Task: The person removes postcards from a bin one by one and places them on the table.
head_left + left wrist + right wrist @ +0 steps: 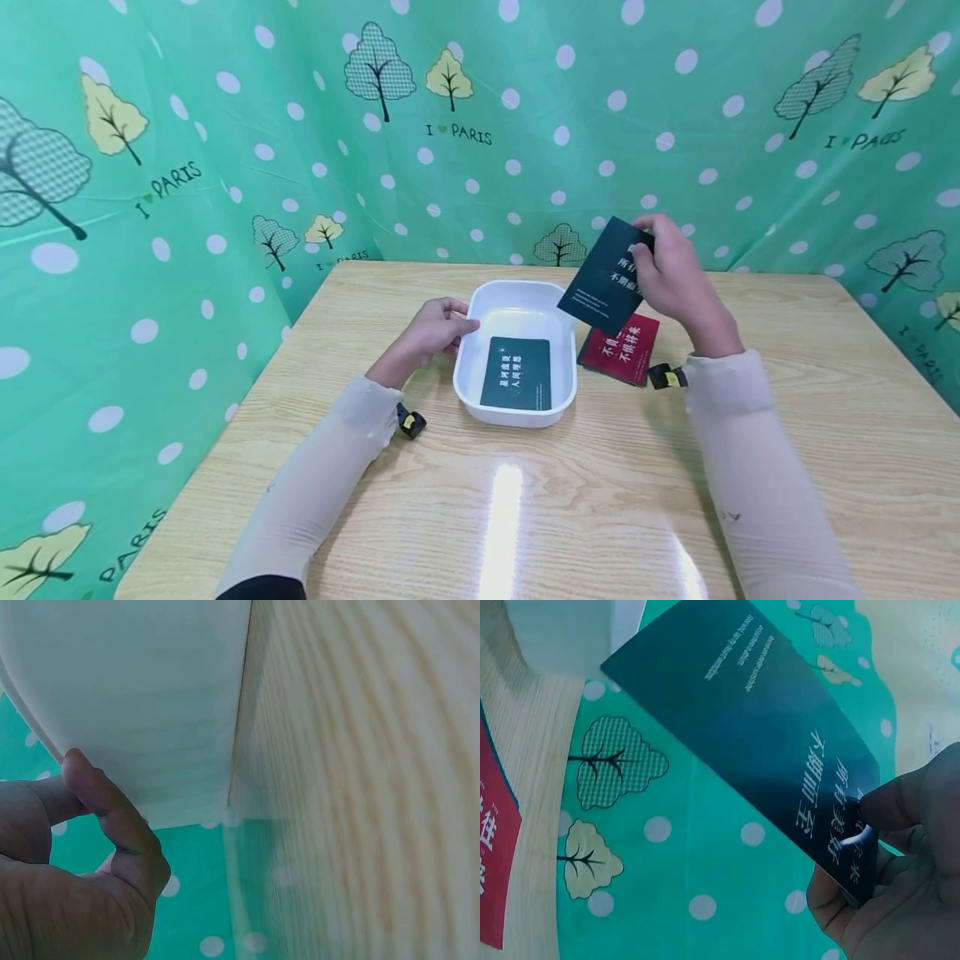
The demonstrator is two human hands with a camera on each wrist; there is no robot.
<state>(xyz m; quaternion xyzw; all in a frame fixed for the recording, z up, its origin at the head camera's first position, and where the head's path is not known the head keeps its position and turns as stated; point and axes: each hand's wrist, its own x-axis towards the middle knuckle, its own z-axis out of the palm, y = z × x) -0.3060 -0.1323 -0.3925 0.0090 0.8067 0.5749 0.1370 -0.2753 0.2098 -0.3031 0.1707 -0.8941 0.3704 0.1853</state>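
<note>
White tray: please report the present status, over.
Right grip pinches dark card, raised. Left grip holds white tray. Green card lies inside; no obstruction visible.

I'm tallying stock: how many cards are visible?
3 plainly seen: a dark card in the right hand, a green card in the tray, a red card on the table. More may be hidden under the last two.

Card (515, 373) in tray (517, 417) on table (405, 517), more cards (628, 352) right of tray
</note>
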